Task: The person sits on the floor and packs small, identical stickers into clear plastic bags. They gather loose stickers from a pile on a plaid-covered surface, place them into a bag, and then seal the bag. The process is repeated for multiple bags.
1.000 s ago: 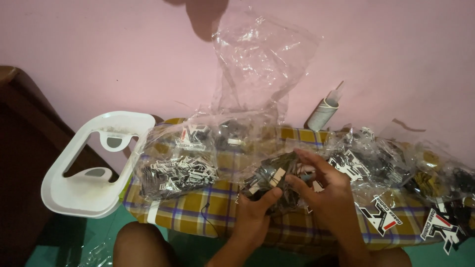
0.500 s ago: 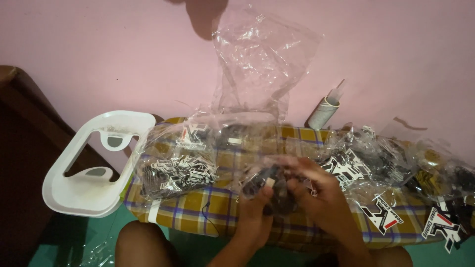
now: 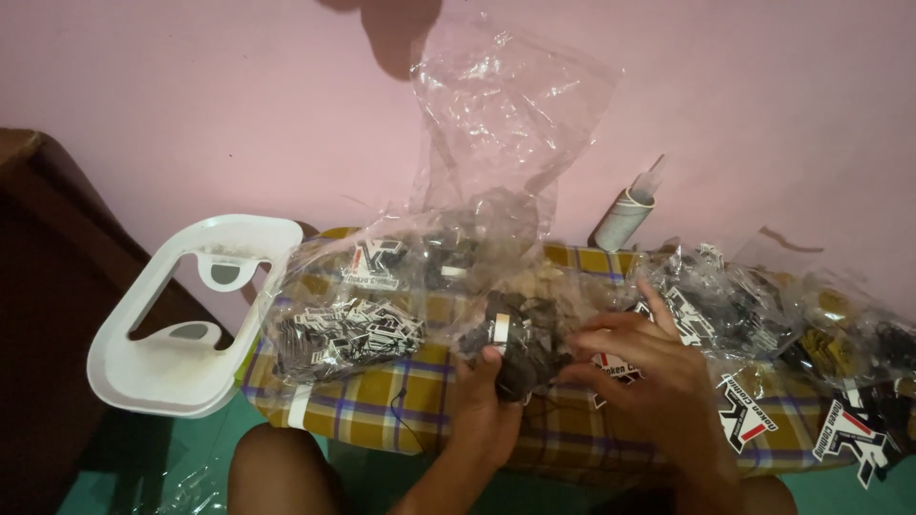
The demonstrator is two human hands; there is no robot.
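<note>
Black hang tags point(image 3: 520, 348), bunched into a small bundle, sit between both hands just above the near edge of the checked yellow cloth point(image 3: 382, 401) that covers the tabletop. The left hand point(image 3: 487, 415) is closed around the bundle from below, thumb pressed on its front; the right hand point(image 3: 654, 377) touches its right side with fingers loosely spread, not clenched. A thin black cord point(image 3: 401, 420) trails down over the cloth beside the left wrist. Left of the bundle lies a clear bag of black-and-white tags point(image 3: 343, 329) (well filled), and a tall crumpled clear bag point(image 3: 496, 124) stands behind against the pink wall point(image 3: 191, 95). More bagged tags point(image 3: 725, 305) lie to the right. A white plastic stool point(image 3: 181, 324) stands at the left, touching the cloth's edge.
</note>
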